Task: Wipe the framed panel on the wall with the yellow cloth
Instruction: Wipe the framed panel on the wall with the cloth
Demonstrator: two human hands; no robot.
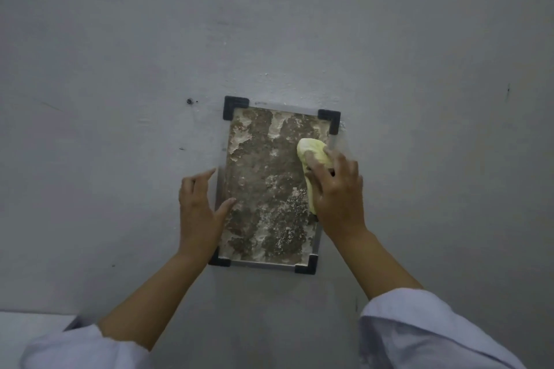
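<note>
Sleeves (419, 335) nearest, the left hand (199, 213) spread open steadies the panel (263, 186) at its left edge while the right hand (337, 192) presses the soft, bunched cloth (311, 153) against its rough upper right, best held wadded.

A grey wall (299, 24) fills nearly the whole view, its paint dull and uneven, with faint smudges and small rough flecks. A dark screw hole (189, 101) sits in it left of centre, a short dark mark (508, 90) lies far to the right, and two tiny specks (181, 148) show lower on the left. A pale strip of surface (33, 329) shows at the lower left corner, below the wall.
</note>
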